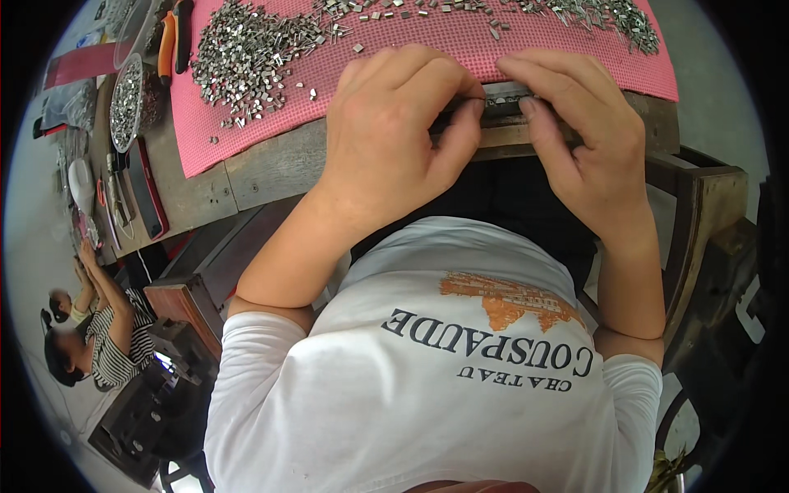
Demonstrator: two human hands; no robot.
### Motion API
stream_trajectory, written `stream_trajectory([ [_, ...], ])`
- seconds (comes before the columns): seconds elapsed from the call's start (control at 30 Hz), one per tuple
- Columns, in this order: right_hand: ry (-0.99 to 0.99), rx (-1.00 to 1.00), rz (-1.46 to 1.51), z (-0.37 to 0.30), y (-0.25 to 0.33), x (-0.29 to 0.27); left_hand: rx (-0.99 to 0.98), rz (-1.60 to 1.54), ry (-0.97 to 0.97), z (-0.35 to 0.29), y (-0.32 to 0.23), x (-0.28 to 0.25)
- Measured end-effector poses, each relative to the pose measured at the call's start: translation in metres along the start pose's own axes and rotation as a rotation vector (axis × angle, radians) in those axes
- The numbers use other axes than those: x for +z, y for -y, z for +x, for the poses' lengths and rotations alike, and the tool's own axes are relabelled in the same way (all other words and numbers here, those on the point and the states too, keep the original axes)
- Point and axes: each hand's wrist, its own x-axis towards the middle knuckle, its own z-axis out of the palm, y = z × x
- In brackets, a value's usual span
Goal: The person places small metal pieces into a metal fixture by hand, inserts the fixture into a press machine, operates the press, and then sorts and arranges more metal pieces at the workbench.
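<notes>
At the table's front edge lies a dark slotted bar (pixel 505 92) with small shiny metal pieces along it. My left hand (pixel 394 123) is at the bar's left end, thumb and index finger pinched together. Whatever is between those fingertips is too small to make out. My right hand (pixel 588 123) curls over the bar's right part, its thumb tip against the near side and its fingertips at the far side. Beyond both hands, a pink mesh mat (pixel 329 78) covers the table.
A heap of small metal pieces (pixel 246 57) lies on the mat's left, with more along its far edge. Left of the mat are orange-handled pliers (pixel 167 45), a clear tub of metal parts (pixel 127 103) and a dark red-edged phone-like object (pixel 148 189). Other people sit at far left.
</notes>
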Motion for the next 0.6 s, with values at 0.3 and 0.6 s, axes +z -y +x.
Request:
stream_trajectory([
  [0.3, -0.057, 0.016, -0.024, -0.001, -0.006, 0.001, 0.057, 0.184, 0.051, 0.006, -0.009, 0.002],
  [0.6, -0.07, -0.004, -0.005, -0.001, -0.008, 0.0, 0.139, 0.36, 0.1, 0.003, -0.022, -0.009],
])
